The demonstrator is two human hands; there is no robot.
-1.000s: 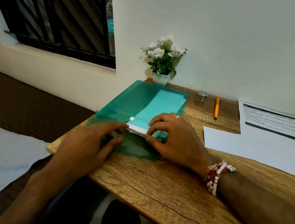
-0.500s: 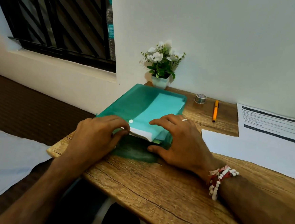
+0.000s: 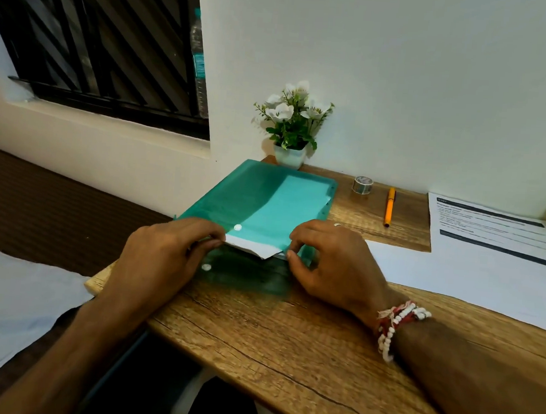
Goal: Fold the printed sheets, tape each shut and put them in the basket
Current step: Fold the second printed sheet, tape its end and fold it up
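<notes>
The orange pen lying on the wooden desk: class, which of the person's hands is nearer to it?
Right. The right hand rests at the green plastic folder's near right corner, just below-left of the orange pen. The left hand is across the folder, farther away.

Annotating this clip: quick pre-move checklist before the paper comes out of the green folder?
1. Folder flap open: ok. The green folder has its flap lying toward the person, snaps apart.
2. Paper reachable: ok. A white paper corner sticks out of the folder mouth.
3. Both hands on it: ok. The left hand and right hand pinch at the mouth; which layer each grips, cannot tell.
4. Landing space: ok. Bare desk in front.
5. Tape at hand: ok. The tape roll stands beside the orange pen.
6. Basket in view: cannot tell.
</notes>
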